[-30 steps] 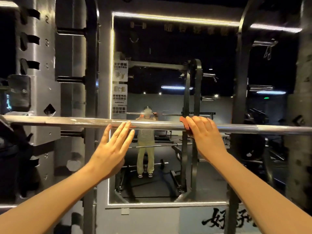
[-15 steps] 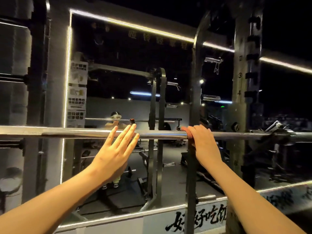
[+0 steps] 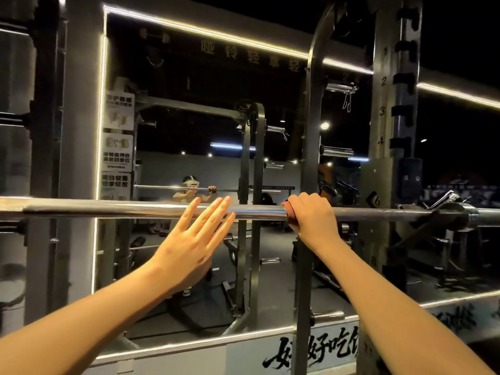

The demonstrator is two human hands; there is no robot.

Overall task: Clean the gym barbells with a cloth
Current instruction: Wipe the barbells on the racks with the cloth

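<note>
Barbell (image 3: pixel 135 211) runs straight across the view, left to right. Its right end sits in the hook (image 3: pixel 443 212) on the right rack post (image 3: pixel 392 104), the one w/ holes numbered 2, 3, 4.

Right hand (image 3: pixel 311 217) is wrapped over the top of the bar a bit right of the middle, fingers curled round it. There's a reddish cloth (image 3: pixel 287 212) squeezed betw palm and bar. Only the cloth's left edge pokes out, the rest is hidden under the hand.

Left hand (image 3: pixel 194 239) is just left of it, near but not touching the right one. Fingers are straight and the back of the hand faces the camera, w/ the fingertips laid against the near side of the bar. It's not gripping anything, just flat and spread wide. Can't tell how hard it's pressing tbh.

Both forearms are bare, coming in from the bottom corners.

Behind the bar is a big wall mirror (image 3: pixel 189 77) w/ a lit strip (image 3: pixel 100 117) round its frame. The reflection shows the person at the bar, small and blurry, plus more racks. There are a few white signs (image 3: pixel 118 150) on the mirror's left side, text too small to read. Black brush lettering (image 3: pixel 311 350) runs along the panel under the mirror.
</note>
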